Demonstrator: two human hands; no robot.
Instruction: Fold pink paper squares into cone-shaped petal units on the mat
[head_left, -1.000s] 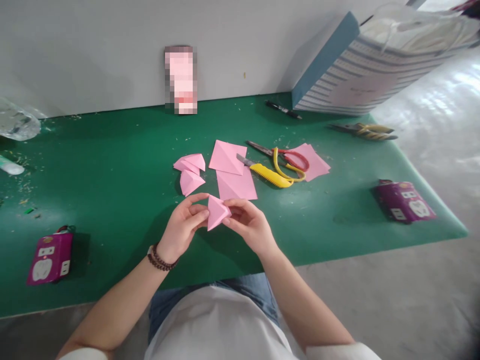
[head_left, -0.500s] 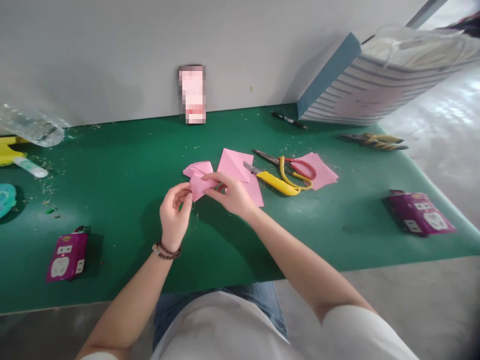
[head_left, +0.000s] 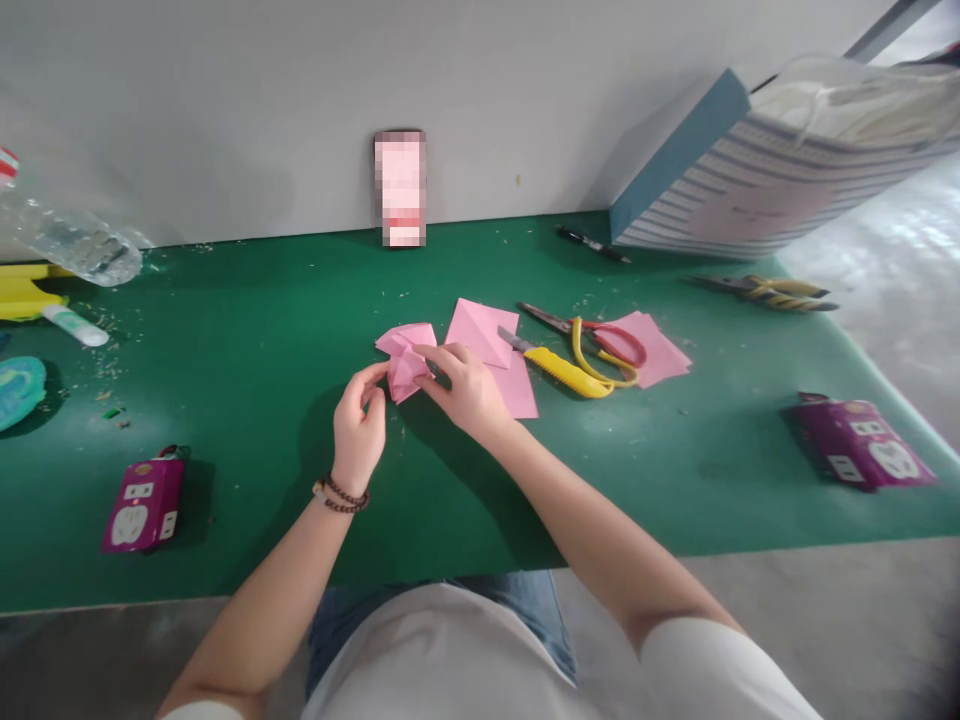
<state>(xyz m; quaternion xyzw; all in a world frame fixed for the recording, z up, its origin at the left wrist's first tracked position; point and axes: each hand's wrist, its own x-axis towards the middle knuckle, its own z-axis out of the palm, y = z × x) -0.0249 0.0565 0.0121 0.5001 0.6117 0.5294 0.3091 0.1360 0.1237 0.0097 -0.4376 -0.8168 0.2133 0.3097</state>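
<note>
Between my hands is a folded piece of pink paper [head_left: 405, 375], creased and standing partly open. My right hand [head_left: 471, 392] pinches its right side between thumb and fingers. From the left, my left hand [head_left: 360, 425] holds the paper's edge with curled fingertips, the thumb drawn in near them. Just behind lies more folded pink paper [head_left: 415, 333]; whether it joins the held piece I cannot tell. Close by on the right are flat pink sheets [head_left: 480, 328], and a utility knife [head_left: 566, 372] with a yellow handle rests with its blade over them.
Scissors [head_left: 609, 350] with red and yellow handles lie over more pink sheets [head_left: 652, 350]. Pliers [head_left: 772, 291], a pen [head_left: 592, 243] and a striped paper bag [head_left: 735, 190] are farther right. Purple socket boxes [head_left: 146, 505] flank both sides. A plastic bottle [head_left: 82, 240] and glue gun [head_left: 30, 298] lie left.
The view has shifted slightly, so things on the table appear a little farther right. The held paper shows a more raised, creased shape, and my left thumb has drawn back from its edge.
</note>
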